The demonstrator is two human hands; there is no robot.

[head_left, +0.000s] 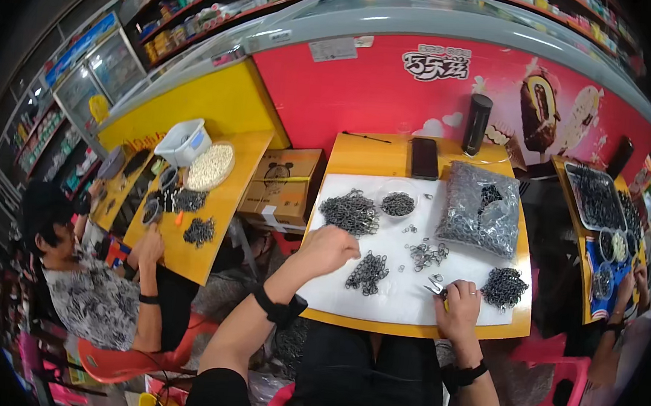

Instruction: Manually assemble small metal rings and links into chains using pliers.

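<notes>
My right hand (460, 309) is closed around small pliers with yellow handles (436, 288), whose metal jaws point left over the white sheet. My left hand (330, 248) is held over the left side of the sheet with its fingers pinched together; whatever they hold is too small to make out. Right beside it lies a pile of small dark metal links (368, 274). A bigger heap of dark links (349, 212) lies just beyond. Between my hands, loose lighter-looking metal rings (427, 254) are scattered. By my right hand sits another dark pile of links (505, 288).
A clear bowl of small dark pieces (398, 203), a full clear plastic bag (483, 221), a phone (424, 159) and a black cylinder (477, 124) stand toward the table's back. People work at side tables (241, 167) left and right. A cardboard box (280, 188) stands at left.
</notes>
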